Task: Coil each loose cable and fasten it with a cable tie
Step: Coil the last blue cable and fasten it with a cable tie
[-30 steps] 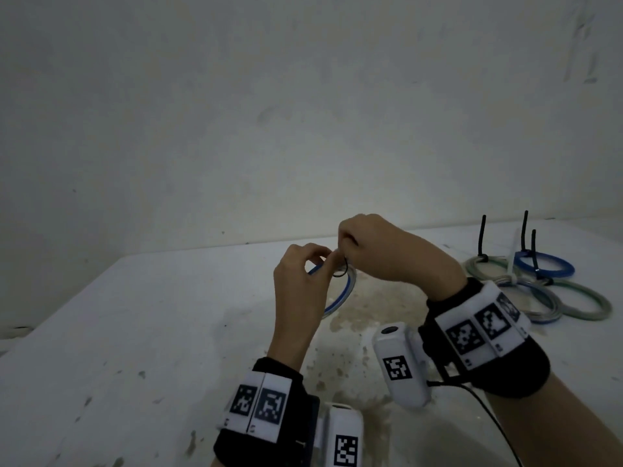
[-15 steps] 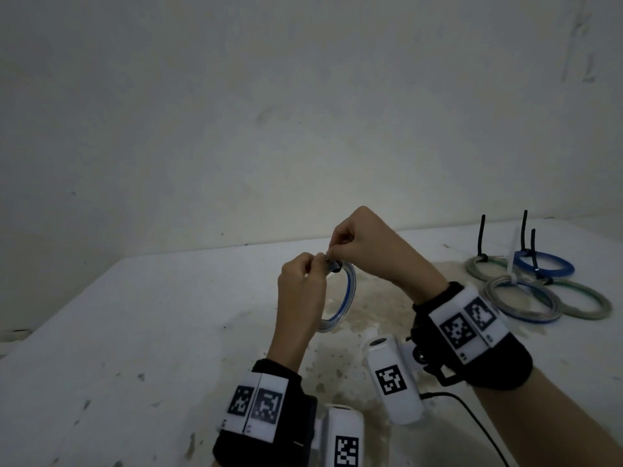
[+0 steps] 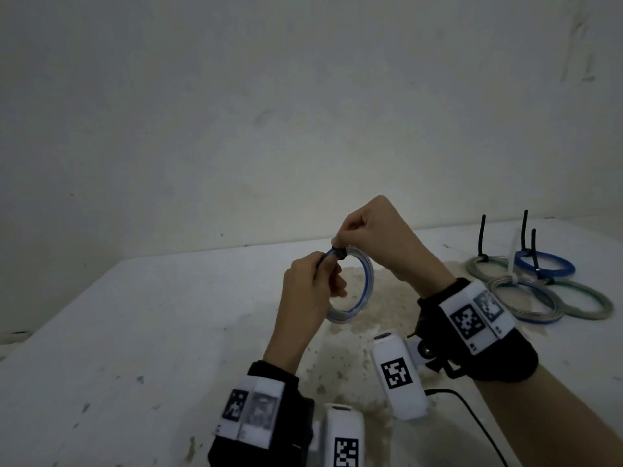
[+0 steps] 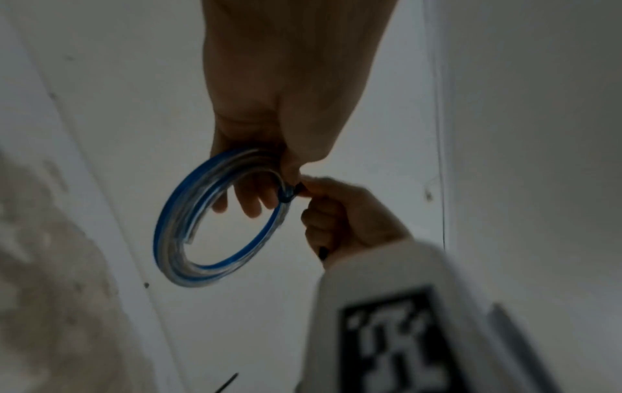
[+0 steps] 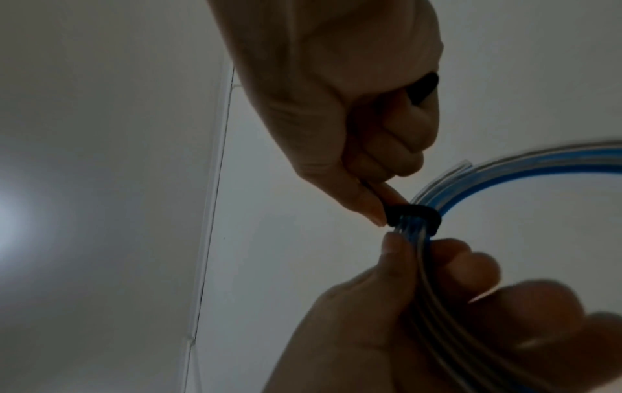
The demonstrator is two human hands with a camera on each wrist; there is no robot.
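Tied cable coils (image 3: 536, 284) with upright black tie tails (image 3: 524, 230) occupy the desk's (image 3: 135, 332) far right. A wall (image 3: 269, 112) bounds the desk's rear edge. Left and centre desk surface lies open for passage.

The right hand (image 3: 377, 242) has been raised over the last second, so that it now sits above and clear of the left hand (image 3: 312, 288) rather than level with it. The black cable tie (image 5: 415, 216) has been drawn into a tight band around the blue and clear coil (image 3: 365, 284). More of the coil has been exposed below the hands, hanging upright above the bench (image 3: 135, 332).
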